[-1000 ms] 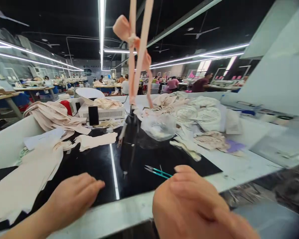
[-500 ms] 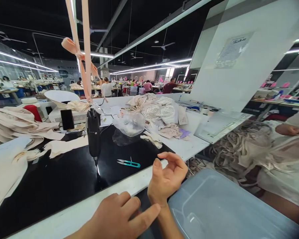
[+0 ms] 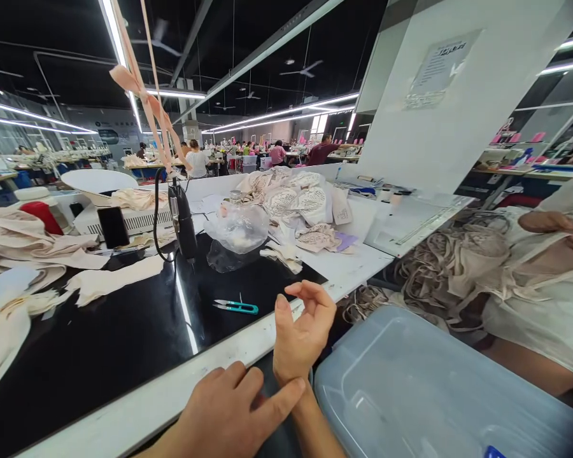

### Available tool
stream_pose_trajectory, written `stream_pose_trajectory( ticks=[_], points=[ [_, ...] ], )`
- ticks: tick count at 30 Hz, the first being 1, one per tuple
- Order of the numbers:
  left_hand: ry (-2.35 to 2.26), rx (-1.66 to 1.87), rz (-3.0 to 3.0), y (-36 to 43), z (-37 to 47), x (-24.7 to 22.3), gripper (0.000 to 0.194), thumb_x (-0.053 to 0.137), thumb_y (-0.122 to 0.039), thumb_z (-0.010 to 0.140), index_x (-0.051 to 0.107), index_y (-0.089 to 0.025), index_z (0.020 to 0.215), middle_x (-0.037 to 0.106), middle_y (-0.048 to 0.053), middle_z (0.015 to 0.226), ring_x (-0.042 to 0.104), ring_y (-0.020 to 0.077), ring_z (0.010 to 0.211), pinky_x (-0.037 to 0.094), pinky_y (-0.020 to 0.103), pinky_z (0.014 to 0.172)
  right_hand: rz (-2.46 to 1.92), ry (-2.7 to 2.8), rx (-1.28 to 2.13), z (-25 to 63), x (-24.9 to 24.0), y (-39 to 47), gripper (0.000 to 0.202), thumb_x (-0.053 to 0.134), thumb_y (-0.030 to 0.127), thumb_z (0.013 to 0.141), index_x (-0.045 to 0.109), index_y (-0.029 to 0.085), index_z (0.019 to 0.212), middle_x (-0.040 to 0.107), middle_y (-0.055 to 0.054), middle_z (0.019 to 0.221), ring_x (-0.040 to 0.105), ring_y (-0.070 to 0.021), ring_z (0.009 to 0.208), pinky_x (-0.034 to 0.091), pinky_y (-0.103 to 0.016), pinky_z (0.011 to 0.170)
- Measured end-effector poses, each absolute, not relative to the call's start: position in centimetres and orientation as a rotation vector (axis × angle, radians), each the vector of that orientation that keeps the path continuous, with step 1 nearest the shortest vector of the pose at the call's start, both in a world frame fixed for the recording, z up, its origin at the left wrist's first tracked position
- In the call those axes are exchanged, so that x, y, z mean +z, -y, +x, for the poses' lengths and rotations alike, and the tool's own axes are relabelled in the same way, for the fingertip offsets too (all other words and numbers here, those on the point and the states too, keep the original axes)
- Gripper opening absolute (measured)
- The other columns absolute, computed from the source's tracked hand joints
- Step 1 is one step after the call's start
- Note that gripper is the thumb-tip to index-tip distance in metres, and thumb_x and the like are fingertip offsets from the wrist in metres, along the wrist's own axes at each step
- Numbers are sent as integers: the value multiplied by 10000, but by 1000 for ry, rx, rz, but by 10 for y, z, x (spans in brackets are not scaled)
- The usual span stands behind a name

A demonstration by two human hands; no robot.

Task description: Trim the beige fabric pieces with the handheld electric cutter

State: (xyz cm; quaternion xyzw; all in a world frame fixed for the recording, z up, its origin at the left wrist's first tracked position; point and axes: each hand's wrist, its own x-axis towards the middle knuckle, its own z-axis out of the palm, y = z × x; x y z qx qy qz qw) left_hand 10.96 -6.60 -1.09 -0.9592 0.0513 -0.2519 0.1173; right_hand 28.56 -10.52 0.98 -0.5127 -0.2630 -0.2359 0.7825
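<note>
My right hand (image 3: 302, 334) is raised near the table's front edge, palm up. Its fingers curl loosely apart from the thumb, with nothing between them. Beside it my left hand (image 3: 241, 407) rests back-up, and one outstretched digit touches my right wrist. The other left fingers are partly bent, and their tips are hidden. Teal-handled thread snips (image 3: 236, 306) lie on the black tabletop (image 3: 119, 343), left of my right hand. A black hand tool (image 3: 183, 226) with a cord hangs from peach straps (image 3: 146, 95) above that surface.
A translucent bluish plastic bin lid (image 3: 439, 381) is close on my right. Behind it a co-worker's hands (image 3: 549, 222) hold beige fabric near a garment pile (image 3: 458, 267). A clear plastic bag (image 3: 236, 228), bra cups (image 3: 296, 197) and cream fabric strips (image 3: 119, 277) lie on the table.
The view has shifted slightly. The hanging black tool has swung back and tilted, its cord now showing. My hands keep nearly the same pose, left digit still at the right wrist.
</note>
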Motion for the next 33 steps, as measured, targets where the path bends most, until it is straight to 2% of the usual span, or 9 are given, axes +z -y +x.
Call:
stream_pose_trajectory(
  ticks=[5,10,15,18,20,22,24,26,33],
  points=[
    [-150,-782,-2797,68,108,-26,683,785,-187,1202,627,-362,1843,716,-1,924,686,209,762,524,251,635,-1127,555,-403,282,10,108,359,926,474,1086,751,297,1345,767,-11,1149,736,-257,1074,611,-478,1061],
    [-152,-800,-2739,73,106,-21,601,756,-309,1258,624,-360,1842,675,-25,887,657,186,717,509,242,640,-1072,526,-365,279,14,109,399,924,546,1083,741,304,1343,760,-6,1134,740,-259,1067,611,-483,1055],
    [-58,-647,-2768,78,101,-7,619,805,-297,1241,625,-406,1823,682,-48,873,679,171,704,510,237,659,-1014,519,-302,277,12,108,440,947,595,1068,748,302,1330,766,-8,1117,748,-263,1044,610,-478,1028],
    [-82,-651,-2781,80,102,-15,540,832,-415,1251,663,-379,1763,692,-63,831,661,160,636,452,242,594,-988,523,-254,279,6,110,494,956,651,1057,748,300,1336,779,-16,1115,757,-273,1045,606,-477,1014],
    [-117,-779,-2779,82,106,-25,452,770,-494,1285,692,-350,1707,676,-77,773,614,160,553,407,280,534,-974,535,-215,283,1,113,580,952,727,1039,744,296,1366,789,-26,1123,765,-285,1060,607,-485,1018],
    [-112,-1035,-2759,83,111,-31,339,588,-504,1352,731,-327,1603,620,-95,687,539,176,453,356,350,474,-964,558,-164,287,-4,118,673,927,808,1024,736,292,1411,794,-35,1132,768,-293,1069,607,-486,1014],
    [-63,-1273,-2722,83,115,-28,413,369,-433,1396,747,-304,1500,570,-99,634,500,192,396,314,411,444,-963,584,-105,290,-9,124,721,896,850,1026,728,294,1453,793,-39,1138,766,-292,1063,606,-480,997],
    [-28,-1346,-2706,83,115,-16,477,270,-342,1397,738,-275,1468,585,-98,646,533,185,397,313,425,436,-963,604,-58,291,-15,129,732,874,863,1029,724,302,1475,789,-37,1138,762,-288,1050,604,-471,980],
    [-71,-1218,-2697,78,107,17,439,512,-91,1216,749,-273,1538,658,-112,727,624,152,457,449,345,470,-947,616,-12,285,-21,131,688,852,829,1032,721,314,1470,765,-35,1133,755,-292,1052,595,-473,978]
  ],
)
